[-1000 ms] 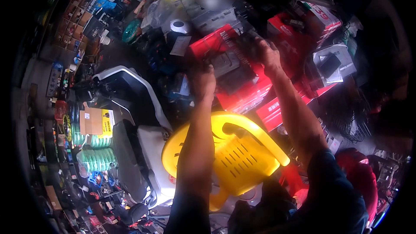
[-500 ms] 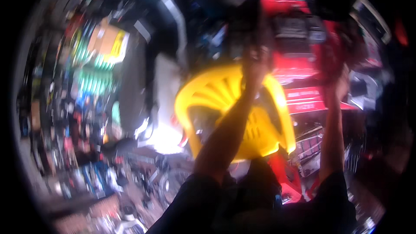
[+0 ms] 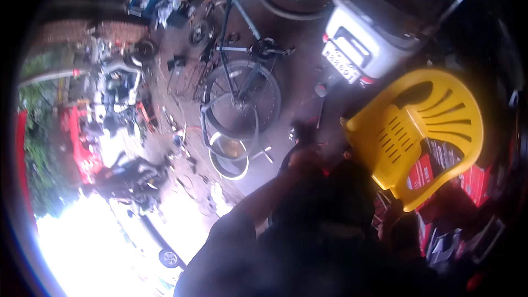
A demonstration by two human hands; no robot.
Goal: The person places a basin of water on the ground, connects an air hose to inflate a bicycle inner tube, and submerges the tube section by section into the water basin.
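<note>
A: In the head view, right of centre, what's that big piece?
B: Yellow plastic chair (image 3: pixel 415 126). Slotted seat toward the middle, slotted back toward the right edge. Red boxes (image 3: pixel 477 183) show past its frame and through the opening in it.
A: Left hand (image 3: pixel 305 159)?
B: Centre, a bit low, dim and blurred, just beside the wearer's dark clothing (image 3: pixel 316 209). Can't tell whether its grip is wide, narrow or on something.
A: Right hand (image 3: pixel 389 220)?
B: In shadow, just below the chair's lower edge in frame. Chair is the nearest thing I can make out; touching or apart, can't tell. Grip unreadable too, too dark.
A: Around them?
B: Bicycle (image 3: pixel 267 48) on the bare floor (image 3: pixel 305 71), up and left of the left hand. White-rimmed round container (image 3: pixel 231 176) by the bike's nearer wheel. Scooter rear (image 3: pixel 379 39), white and grey with a plate, sits above the chair in frame.
A: Lower left?
B: Blown-out daylight, a car wheel (image 3: pixel 169 258) in it. Green foliage (image 3: pixel 38 93) along the left edge.
</note>
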